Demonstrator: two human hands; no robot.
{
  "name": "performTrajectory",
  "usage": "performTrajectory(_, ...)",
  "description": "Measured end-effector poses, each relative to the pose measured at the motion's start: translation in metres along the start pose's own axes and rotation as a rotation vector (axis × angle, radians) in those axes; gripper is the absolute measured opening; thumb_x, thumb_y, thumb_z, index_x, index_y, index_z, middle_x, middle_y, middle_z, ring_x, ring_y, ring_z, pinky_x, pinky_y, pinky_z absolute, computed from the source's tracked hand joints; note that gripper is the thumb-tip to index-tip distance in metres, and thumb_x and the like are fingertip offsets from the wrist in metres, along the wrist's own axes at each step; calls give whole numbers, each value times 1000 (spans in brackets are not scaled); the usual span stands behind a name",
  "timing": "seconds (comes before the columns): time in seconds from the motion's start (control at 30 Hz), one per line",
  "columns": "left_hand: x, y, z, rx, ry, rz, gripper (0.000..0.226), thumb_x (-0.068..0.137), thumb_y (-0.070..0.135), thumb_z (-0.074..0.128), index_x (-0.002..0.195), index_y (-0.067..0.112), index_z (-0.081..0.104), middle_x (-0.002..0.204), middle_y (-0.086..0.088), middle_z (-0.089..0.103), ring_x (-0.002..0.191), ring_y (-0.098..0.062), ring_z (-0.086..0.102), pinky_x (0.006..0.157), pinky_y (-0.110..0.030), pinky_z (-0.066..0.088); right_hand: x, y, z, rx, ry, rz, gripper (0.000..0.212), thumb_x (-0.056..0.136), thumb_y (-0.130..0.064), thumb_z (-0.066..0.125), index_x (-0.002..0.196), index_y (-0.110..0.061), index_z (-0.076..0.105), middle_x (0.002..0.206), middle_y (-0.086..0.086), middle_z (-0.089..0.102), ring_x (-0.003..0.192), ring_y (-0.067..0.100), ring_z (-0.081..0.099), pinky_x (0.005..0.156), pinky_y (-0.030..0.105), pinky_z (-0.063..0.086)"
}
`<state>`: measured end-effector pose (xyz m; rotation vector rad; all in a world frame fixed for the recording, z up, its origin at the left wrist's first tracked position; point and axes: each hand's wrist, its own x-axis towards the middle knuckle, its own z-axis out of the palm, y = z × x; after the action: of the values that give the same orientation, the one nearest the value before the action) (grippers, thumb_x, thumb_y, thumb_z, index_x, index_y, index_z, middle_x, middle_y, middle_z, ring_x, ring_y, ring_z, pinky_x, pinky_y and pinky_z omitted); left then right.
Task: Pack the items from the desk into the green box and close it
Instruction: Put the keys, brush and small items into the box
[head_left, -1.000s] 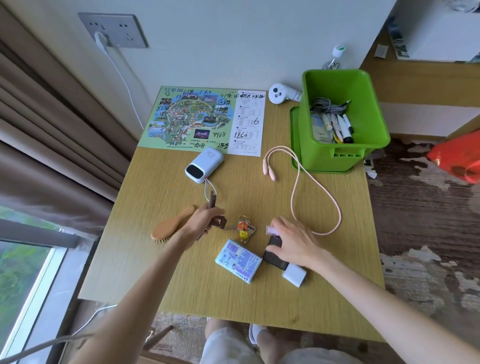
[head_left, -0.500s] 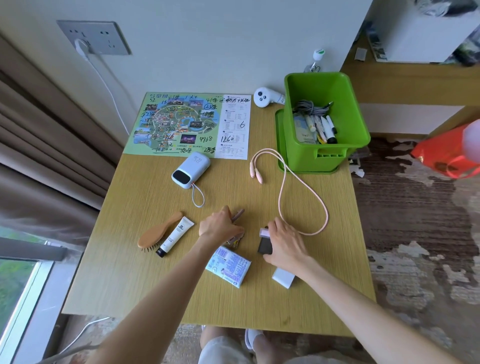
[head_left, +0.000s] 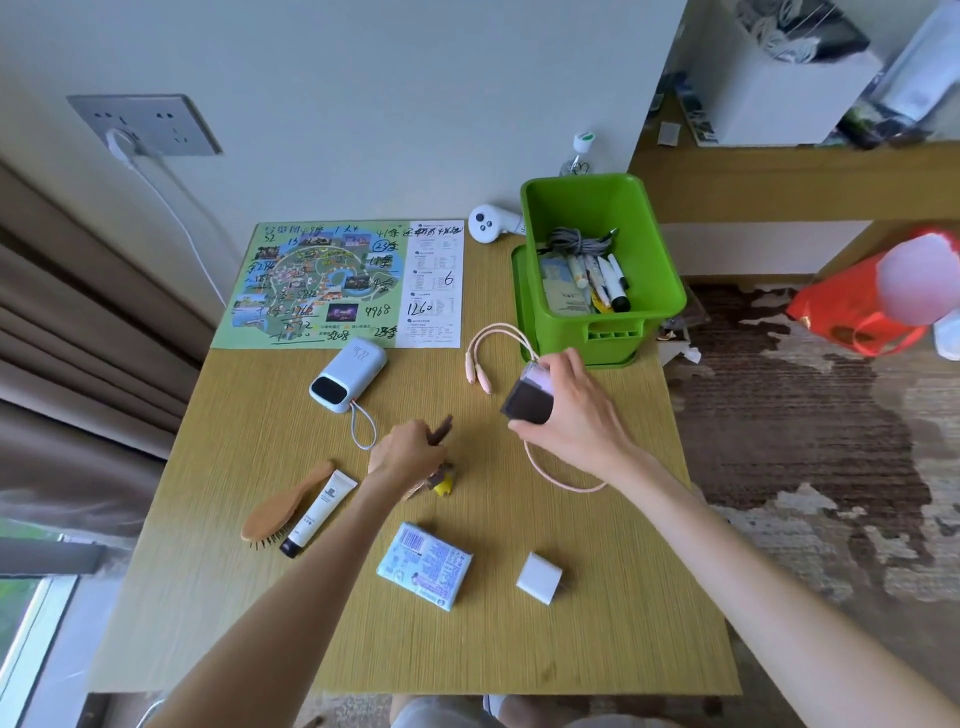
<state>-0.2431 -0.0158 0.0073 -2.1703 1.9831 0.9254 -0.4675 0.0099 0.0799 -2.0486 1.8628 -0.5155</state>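
The green box (head_left: 660, 260) stands open at the desk's back right on its green lid (head_left: 519, 291), with pens and a grey cable inside. My right hand (head_left: 576, 410) holds a small dark case with a pink top (head_left: 527, 397) above the desk, just in front of the box. My left hand (head_left: 410, 449) is closed on a bunch of keys (head_left: 441, 480) with a yellow charm and a brown strap, at the desk's middle. A pink cable (head_left: 493, 343) lies partly under my right hand.
On the desk lie a blue power bank (head_left: 350, 382), a wooden hairbrush (head_left: 280, 512), a white tube (head_left: 319, 512), a tissue pack (head_left: 426, 564), a white charger block (head_left: 539, 577) and a map sheet (head_left: 322, 286). A white controller (head_left: 491, 223) sits behind, and the wall socket's cable (head_left: 182, 218) hangs at left.
My right hand has lifted the dark case off the desk and carried it toward the green box. My left hand has gathered the keys and shifted slightly right.
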Motion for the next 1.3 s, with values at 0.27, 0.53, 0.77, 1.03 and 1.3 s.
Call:
performTrajectory(0.27,13,69,-108,-541,253,217,11,83,11,59,80,1,56,67,-8,56,60,-21,52,56,-33,44,71,21,-73,7,163,32,67,70,-46,79,117,-14,44,113,1,44,89,16,48,67,27,35)
performTrajectory(0.53,34,123,-170,-627,358,381,4,86,7,55,82,6,56,65,1,57,48,2,53,44,-11,38,143,74,-106,-151,-4,105,71,73,-48,77,124,-10,45,119,6,45,107,28,52,70,33,34)
performTrajectory(0.77,83,136,-168,-619,240,386,6,89,6,55,84,9,58,75,-10,63,56,-4,60,49,-15,45,177,95,-68,-114,-380,0,89,69,-41,83,140,-12,38,139,1,43,128,25,46,101,39,42)
performTrajectory(1.03,125,165,-162,-693,139,404,3,88,10,58,86,8,58,76,-14,69,62,-20,69,51,-31,52,194,109,-43,90,-570,31,57,81,-35,74,129,-14,51,120,-2,55,105,16,54,87,30,46)
performTrajectory(1.3,141,232,-144,-329,214,664,14,87,26,56,75,24,49,59,5,62,59,-18,63,53,-29,47,197,132,-78,153,-64,255,22,97,-23,54,117,-15,49,71,-7,44,51,6,44,45,25,28)
